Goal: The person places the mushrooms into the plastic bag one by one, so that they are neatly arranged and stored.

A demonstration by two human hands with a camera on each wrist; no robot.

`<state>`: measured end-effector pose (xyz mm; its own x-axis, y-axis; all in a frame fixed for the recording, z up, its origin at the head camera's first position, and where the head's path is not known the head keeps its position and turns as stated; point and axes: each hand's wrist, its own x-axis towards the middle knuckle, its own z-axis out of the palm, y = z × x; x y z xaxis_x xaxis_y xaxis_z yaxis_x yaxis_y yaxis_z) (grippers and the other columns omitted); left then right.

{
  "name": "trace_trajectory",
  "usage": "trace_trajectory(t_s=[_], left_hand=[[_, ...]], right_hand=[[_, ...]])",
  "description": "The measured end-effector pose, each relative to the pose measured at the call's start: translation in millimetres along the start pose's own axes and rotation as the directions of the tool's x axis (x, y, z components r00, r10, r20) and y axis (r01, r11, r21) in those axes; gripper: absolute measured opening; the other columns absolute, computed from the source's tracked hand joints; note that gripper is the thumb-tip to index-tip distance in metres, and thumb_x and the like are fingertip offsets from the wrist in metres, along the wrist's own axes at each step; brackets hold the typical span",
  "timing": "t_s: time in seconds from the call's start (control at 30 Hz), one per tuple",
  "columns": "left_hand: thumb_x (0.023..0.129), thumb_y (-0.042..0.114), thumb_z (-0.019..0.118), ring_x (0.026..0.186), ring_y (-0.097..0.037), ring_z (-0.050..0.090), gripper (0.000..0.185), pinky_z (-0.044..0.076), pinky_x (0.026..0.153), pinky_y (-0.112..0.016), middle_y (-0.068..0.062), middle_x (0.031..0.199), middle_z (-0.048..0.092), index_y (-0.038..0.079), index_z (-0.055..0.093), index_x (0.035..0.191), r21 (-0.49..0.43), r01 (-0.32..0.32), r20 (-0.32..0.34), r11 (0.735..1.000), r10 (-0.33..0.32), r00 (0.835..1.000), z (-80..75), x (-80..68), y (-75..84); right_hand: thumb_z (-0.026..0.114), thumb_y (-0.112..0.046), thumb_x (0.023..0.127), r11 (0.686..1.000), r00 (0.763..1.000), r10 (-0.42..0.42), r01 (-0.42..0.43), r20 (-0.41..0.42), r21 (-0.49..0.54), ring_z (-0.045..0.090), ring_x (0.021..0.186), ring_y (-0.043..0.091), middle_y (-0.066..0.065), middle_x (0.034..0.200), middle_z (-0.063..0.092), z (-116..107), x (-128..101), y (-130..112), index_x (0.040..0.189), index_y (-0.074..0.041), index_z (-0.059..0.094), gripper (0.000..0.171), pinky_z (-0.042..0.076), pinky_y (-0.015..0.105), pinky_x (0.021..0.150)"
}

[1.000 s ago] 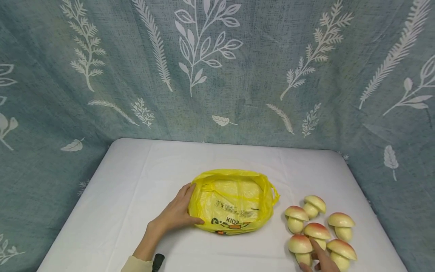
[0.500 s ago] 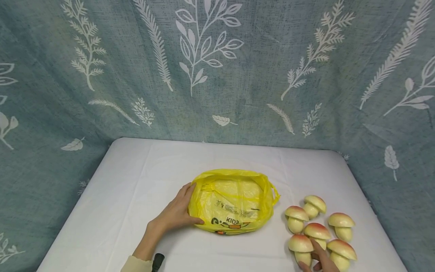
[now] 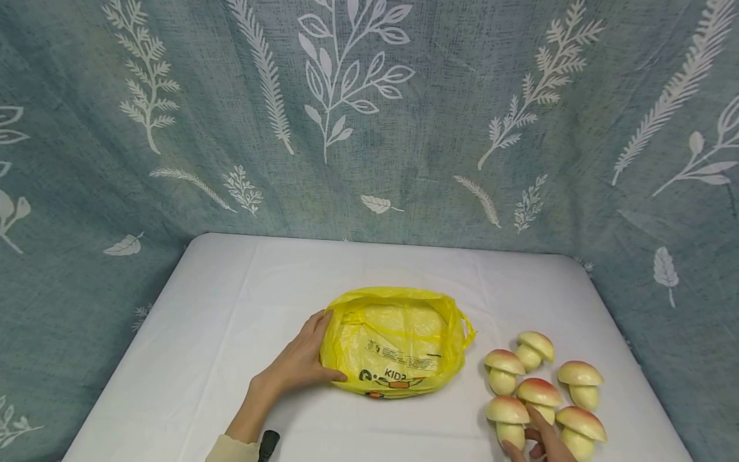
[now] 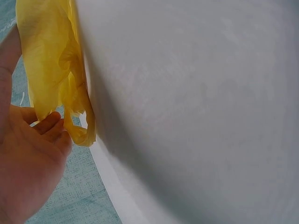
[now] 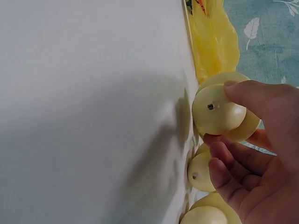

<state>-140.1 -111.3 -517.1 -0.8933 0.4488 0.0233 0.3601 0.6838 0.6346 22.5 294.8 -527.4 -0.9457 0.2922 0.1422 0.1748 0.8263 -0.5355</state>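
A yellow plastic bag (image 3: 404,340) with printing inside lies with its mouth spread in the head view. My left hand (image 3: 297,356) holds its left side, thumb at the front and fingers behind; in the left wrist view, curled fingers meet a loop of the bag (image 4: 49,56). At lower right, my right hand (image 3: 548,444) pinches a toy mushroom (image 3: 508,410), cream with a reddish cap, between thumb and fingers. The right wrist view shows the thumb on the round stem end of this mushroom (image 5: 217,109). Other fingers there curl loosely below it.
Several more toy mushrooms (image 3: 579,384) stand close around the right hand, one (image 3: 539,396) directly beside the held one. A black object (image 3: 269,444) shows by the left sleeve (image 3: 232,449). The white-covered table (image 3: 277,269) ends at a leaf-patterned curtain (image 3: 427,160).
The pinched mushroom has shifted slightly left and a little away from its neighbour, the right thumb moving with it. The left hand and the bag have stayed put.
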Motion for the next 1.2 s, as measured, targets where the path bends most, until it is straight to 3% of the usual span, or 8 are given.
trace_trajectory(t_s=[0.27, 0.43, 0.6, 0.83, 1.2], left_hand=[[0.067, 0.055, 0.087, 0.145, -0.03, 0.025, 0.127, 0.034, 0.111, -0.048, -0.015, 0.16, 0.02, 0.005, 0.015, 0.159, 0.014, 0.003, 0.003, 1.0, -0.003, 1.0, 0.7, -0.2, -1.2], [0.067, 0.055, 0.087, 0.145, -0.03, 0.025, 0.127, 0.033, 0.111, -0.048, -0.016, 0.16, 0.02, 0.004, 0.015, 0.159, 0.01, 0.003, 0.002, 1.0, -0.003, 1.0, 1.0, -0.4, -1.3], [0.067, 0.057, 0.086, 0.145, -0.03, 0.025, 0.128, 0.033, 0.111, -0.048, -0.015, 0.16, 0.02, 0.004, 0.013, 0.159, 0.006, 0.012, 0.009, 1.0, -0.012, 1.0, 1.5, -0.8, -0.7], [0.067, 0.056, 0.087, 0.145, -0.029, 0.025, 0.128, 0.034, 0.111, -0.047, -0.015, 0.16, 0.02, 0.005, 0.014, 0.159, 0.011, 0.02, 0.01, 1.0, -0.02, 1.0, 2.1, -0.6, -0.2], [0.066, 0.058, 0.086, 0.144, -0.029, 0.026, 0.129, 0.034, 0.111, -0.047, -0.015, 0.16, 0.02, 0.005, 0.014, 0.159, 0.018, 0.024, 0.012, 1.0, -0.025, 1.0, 2.0, -0.9, 0.1]], right_hand=[[0.083, -0.038, 0.08, 0.998, 0.998, 0.057, -0.057, 0.016, -0.022, 0.044, 0.061, 0.002, 0.004, 0.088, 0.072, -9, 5, -19, 0.137, -0.002, 0.052, 0.074, 0.041, 0.021, 0.052], [0.088, -0.026, 0.076, 1.0, 0.996, -0.021, 0.022, -0.082, 0.005, 0.047, 0.061, 0.004, 0.001, 0.085, 0.071, -10, 6, -32, 0.135, -0.005, 0.056, 0.07, 0.039, 0.019, 0.05], [0.092, -0.015, 0.068, 0.991, 0.98, -0.128, 0.133, -0.153, 0.02, 0.047, 0.059, 0.005, -0.003, 0.079, 0.07, -8, 11, -35, 0.132, -0.007, 0.059, 0.072, 0.038, 0.015, 0.048], [0.092, -0.009, 0.064, 0.966, 0.953, -0.25, 0.257, -0.172, 0.017, 0.047, 0.059, 0.002, -0.003, 0.08, 0.071, -9, 17, -40, 0.136, -0.008, 0.057, 0.081, 0.037, 0.013, 0.048], [0.092, -0.009, 0.065, 0.941, 0.927, -0.319, 0.334, -0.196, 0.046, 0.047, 0.061, 0.003, -0.006, 0.082, 0.07, -8, 27, -56, 0.137, -0.007, 0.057, 0.08, 0.038, 0.012, 0.052]])
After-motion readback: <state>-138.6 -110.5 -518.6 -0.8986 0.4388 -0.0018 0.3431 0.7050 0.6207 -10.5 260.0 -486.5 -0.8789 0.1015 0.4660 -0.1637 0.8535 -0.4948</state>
